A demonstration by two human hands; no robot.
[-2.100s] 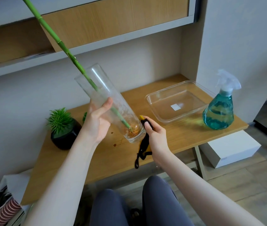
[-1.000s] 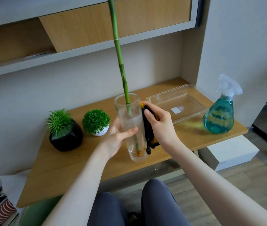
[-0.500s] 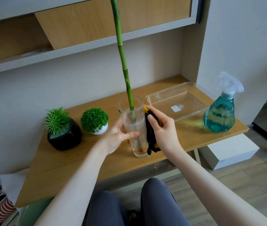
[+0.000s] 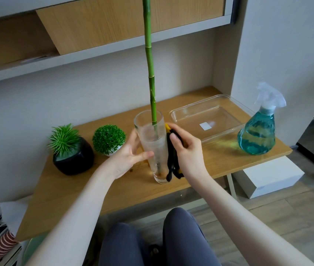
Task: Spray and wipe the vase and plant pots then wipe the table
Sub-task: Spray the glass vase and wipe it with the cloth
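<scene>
Glass vase (image 4: 153, 148) holds 1 green stalk (image 4: 150, 60); tray (image 4: 227, 131) bare inside

Clear vase (image 4: 152, 146) w/ green stem (image 4: 149, 60); black & yellow cloth (image 4: 172, 160). Teal sprayer (image 4: 257, 135), clear tray (image 4: 227, 101). Black pot (image 4: 75, 162), white pot (image 4: 112, 153). Wood-tone desk (image 4: 79, 192).

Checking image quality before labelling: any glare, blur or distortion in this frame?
Head view: soft daylight; a greenish glow falls on the table beside the spray bottle; wide-angle bending curves the shelf edges; the glass vase looks hazy; both hands appear sharp.
</scene>
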